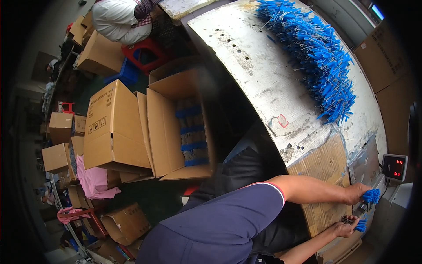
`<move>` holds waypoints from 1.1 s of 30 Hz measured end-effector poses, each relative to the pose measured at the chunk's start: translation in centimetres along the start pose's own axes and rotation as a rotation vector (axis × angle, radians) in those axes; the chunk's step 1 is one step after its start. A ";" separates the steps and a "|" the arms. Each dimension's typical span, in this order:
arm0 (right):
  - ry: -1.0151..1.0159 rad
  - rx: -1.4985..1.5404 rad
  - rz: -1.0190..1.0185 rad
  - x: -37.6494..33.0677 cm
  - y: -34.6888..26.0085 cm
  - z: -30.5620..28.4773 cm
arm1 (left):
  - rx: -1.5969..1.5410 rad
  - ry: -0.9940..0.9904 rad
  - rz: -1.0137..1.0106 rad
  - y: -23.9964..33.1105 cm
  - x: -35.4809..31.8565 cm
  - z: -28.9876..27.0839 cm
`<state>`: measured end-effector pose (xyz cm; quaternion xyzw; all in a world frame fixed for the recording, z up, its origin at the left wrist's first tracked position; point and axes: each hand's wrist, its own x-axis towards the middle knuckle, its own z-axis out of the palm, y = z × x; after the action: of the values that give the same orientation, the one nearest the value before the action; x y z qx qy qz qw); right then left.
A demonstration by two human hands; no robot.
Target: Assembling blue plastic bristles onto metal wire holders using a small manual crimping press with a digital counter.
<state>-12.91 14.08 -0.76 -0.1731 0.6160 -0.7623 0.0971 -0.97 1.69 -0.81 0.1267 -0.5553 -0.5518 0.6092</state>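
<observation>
My left hand (356,193) reaches across the corner of the table and is closed around a bunch of blue-ended sticks (372,196). Just nearer, my right hand (343,228) grips another bunch, its blue ends (361,225) pointing right and its thin wire ends showing at the fingers. Between the two hands sits a small metal piece (362,207), partly hidden. Farther off, a long heap of the same blue sticks with thin looped wires (323,66) lies along the white table (263,75).
A flattened cardboard sheet (323,163) covers the table's near end, beside a small red-digit display box (394,167). Left of the table, an open carton (165,127) holds bundled blue sticks. Nearby are another carton (99,127), a red stool (151,55) and a person in white (116,20).
</observation>
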 end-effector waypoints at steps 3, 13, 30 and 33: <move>0.011 -0.014 0.040 -0.2 0.5 0.6 | 0.089 -0.017 -0.123 -0.9 0.2 -0.8; 0.000 0.000 -0.035 0.2 1.0 -0.3 | 0.209 -0.099 -0.158 -0.6 0.1 -0.7; 0.082 -0.053 -0.369 -1.7 0.3 1.2 | 0.260 0.063 -0.105 2.0 0.8 -1.9; -0.103 -0.067 -0.086 -0.8 0.7 0.1 | 0.246 0.058 0.002 2.3 0.6 -1.9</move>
<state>-12.15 14.17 -1.55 -0.2414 0.6276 -0.7347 0.0900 1.70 1.12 0.63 0.2157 -0.6013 -0.4749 0.6053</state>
